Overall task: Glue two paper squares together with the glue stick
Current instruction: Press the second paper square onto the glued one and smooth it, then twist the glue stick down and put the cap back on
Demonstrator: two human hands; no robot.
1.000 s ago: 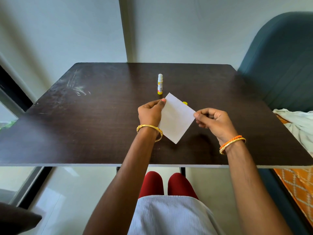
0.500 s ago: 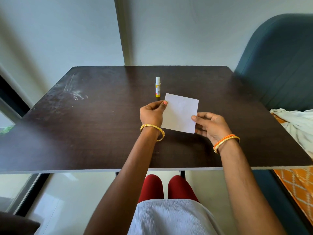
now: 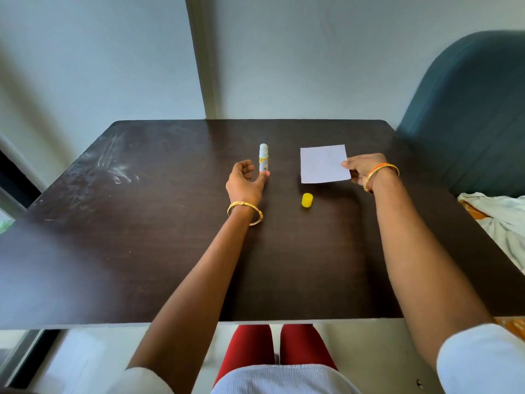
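Note:
A white paper square (image 3: 324, 164) is at the right middle of the dark table (image 3: 142, 237), and my right hand (image 3: 362, 168) pinches its right edge. Whether it is one sheet or two stacked I cannot tell. The glue stick (image 3: 263, 159), white with a yellow label and no cap, stands upright at the table's middle. My left hand (image 3: 245, 182) is open right beside it, thumb tip at its base, fingers curled but not around it. The yellow cap (image 3: 307, 200) lies on the table nearer me, between my hands.
A teal chair back (image 3: 466, 109) stands at the right past the table edge. White and orange cloth (image 3: 494, 217) lies at the far right. A wall runs just behind the table's far edge. My knees show under the near edge.
My left hand let go of the paper and moved up to the glue stick. My right hand carried the paper to the right. The yellow cap, hidden before, is in view.

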